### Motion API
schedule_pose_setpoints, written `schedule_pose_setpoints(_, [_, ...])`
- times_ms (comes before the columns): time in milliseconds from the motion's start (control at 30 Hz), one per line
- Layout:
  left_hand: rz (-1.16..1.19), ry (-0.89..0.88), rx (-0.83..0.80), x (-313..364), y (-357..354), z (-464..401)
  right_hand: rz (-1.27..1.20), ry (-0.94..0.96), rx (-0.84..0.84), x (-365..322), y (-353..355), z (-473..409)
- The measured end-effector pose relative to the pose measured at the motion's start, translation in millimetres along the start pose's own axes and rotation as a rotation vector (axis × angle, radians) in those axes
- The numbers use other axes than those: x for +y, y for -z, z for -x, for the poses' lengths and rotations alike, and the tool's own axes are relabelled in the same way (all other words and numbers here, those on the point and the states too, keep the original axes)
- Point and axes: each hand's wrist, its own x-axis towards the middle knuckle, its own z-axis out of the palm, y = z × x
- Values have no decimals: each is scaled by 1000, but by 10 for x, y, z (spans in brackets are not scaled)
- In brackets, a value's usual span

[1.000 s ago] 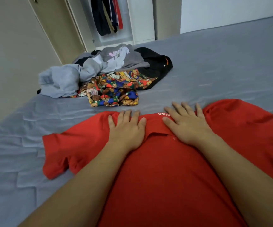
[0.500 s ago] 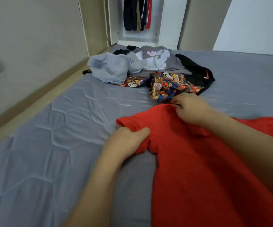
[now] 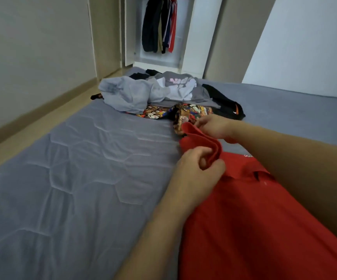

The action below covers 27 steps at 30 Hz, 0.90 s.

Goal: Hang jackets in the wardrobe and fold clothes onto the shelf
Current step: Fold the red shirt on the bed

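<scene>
Where hands (image 3: 200,164) pinch, red shirt (image 3: 244,219) folds hide.

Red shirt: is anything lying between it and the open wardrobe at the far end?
Yes. Both hands, left hand and right hand, grip the red shirt on the mattress. A pile of unfolded clothes lies on the mattress's far end, directly before the wardrobe.
</scene>
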Motion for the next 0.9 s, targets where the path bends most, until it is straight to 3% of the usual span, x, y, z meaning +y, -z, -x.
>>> schedule_pose_setpoints(100, [-795, -258, -44, -118, -409, 177, 60, -125, 230, 761, 223, 220])
schedule_pose_setpoints(167, [-1001, -258, -236, -272, -556, 260, 268, -285, 219, 1330, 246, 454])
schedule_pose_setpoints(233, [-1050, -210, -340, -457, -649, 296, 564, -333, 146, 1853, 69, 704])
schedule_pose_setpoints(300, [-1063, -172, -299, -565, -686, 289, 635, -276, 181, 2165, -190, 874])
schedule_pose_setpoints(400, [-1101, -127, -300, -601, -705, 240, 462, -243, 286, 2191, -268, 876])
schedule_pose_setpoints(467, [-1153, -84, -376, -576, -691, 214, 423, -224, 315, 2142, -153, 944])
schedule_pose_setpoints(533, [-1215, -23, -439, -479, -685, 177, 356, -252, 453, 2214, 35, 1167])
schedule_pose_setpoints(633, [-1357, 79, -479, -189, -818, 56, 240, -458, 689, 2629, 450, 1675])
schedule_pose_setpoints(700, [-1424, 64, -433, 68, -1061, -24, 138, -680, 737, 3057, 756, 2070])
schedule_pose_setpoints(767, [-1371, -14, -404, 316, -1477, -119, 92, -835, 690, 3460, 877, 2438])
schedule_pose_setpoints(900, [-1027, -146, -604, 686, -2688, -413, 95, -738, 650, 3739, 778, 2747])
